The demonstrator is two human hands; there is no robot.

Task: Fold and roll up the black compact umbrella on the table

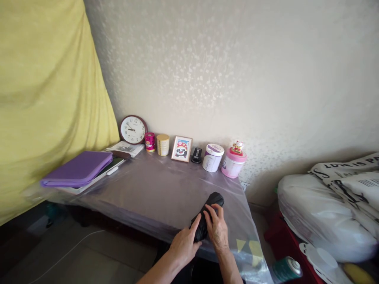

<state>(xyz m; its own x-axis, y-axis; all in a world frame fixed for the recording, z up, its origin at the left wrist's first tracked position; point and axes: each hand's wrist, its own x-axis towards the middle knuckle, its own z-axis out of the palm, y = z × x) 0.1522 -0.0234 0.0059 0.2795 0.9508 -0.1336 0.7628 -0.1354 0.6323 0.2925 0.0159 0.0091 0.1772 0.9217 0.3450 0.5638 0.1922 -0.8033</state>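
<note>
A black folded umbrella (202, 227) lies slantwise near the table's front edge, its far end pointing to the back right. My left hand (185, 244) grips its near end, with the thumb and fingers around the black fabric. From the right side, my right hand (217, 228) rests on the middle of it with bent fingers pressed against the fabric. The near tip of the umbrella is partly hidden by my left hand.
Along the wall stand a clock (133, 129), a pink can (150, 142), a yellow can (163, 145), a panda picture frame (181, 149), and two round tubs (212, 158). A purple folder (78, 169) lies left; a spray can (286, 269) stands lower right.
</note>
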